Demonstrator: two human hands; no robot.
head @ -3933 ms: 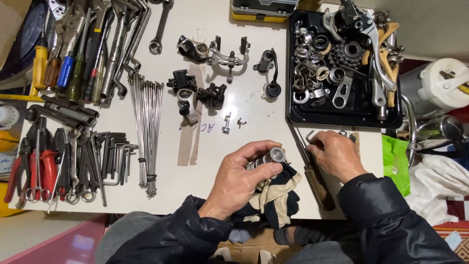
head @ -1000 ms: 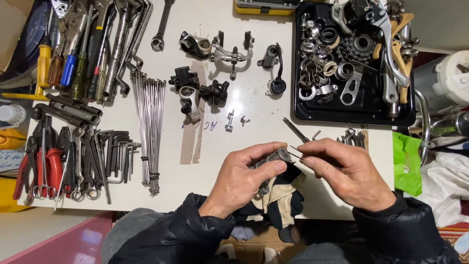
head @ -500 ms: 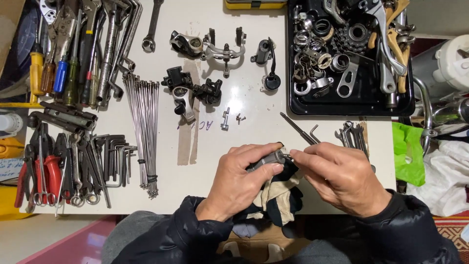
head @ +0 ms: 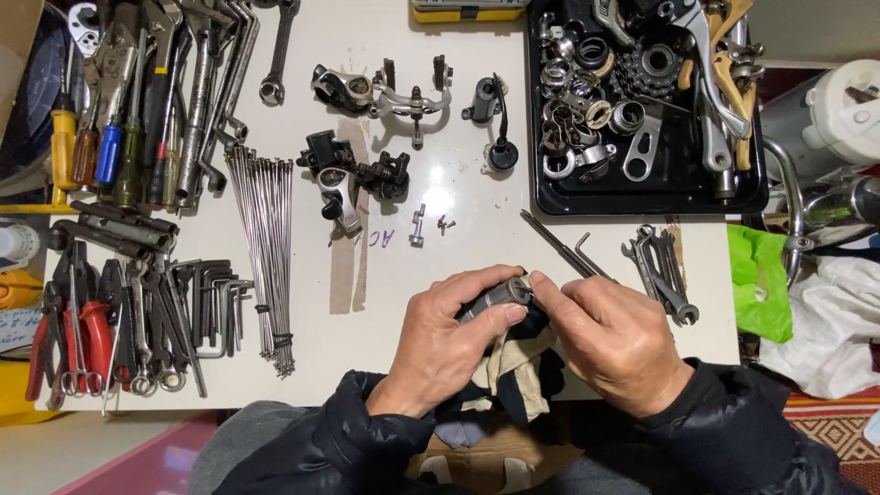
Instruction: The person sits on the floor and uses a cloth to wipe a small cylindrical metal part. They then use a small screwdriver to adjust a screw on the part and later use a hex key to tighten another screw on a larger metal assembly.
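My left hand [head: 451, 341] grips a short dark grey metal cylinder [head: 495, 296] with a silvery end, held over a dark and cream cloth glove [head: 518, 371] at the table's near edge. My right hand [head: 612, 339] meets it from the right, fingertips pinched at the cylinder's end; whatever small piece they hold is hidden. Both hands touch over the white table [head: 458, 197].
A black tray [head: 642, 197] of bicycle parts stands at back right. Hex keys [head: 573, 249] and small wrenches [head: 662, 270] lie just beyond my right hand. Brake parts [head: 353, 179], spokes [head: 264, 252], pliers and screwdrivers fill the left. A green bag [head: 759, 280] hangs right.
My right hand left the table by the wrenches and came left to the cylinder's end. My left hand has kept hold of the cylinder throughout.
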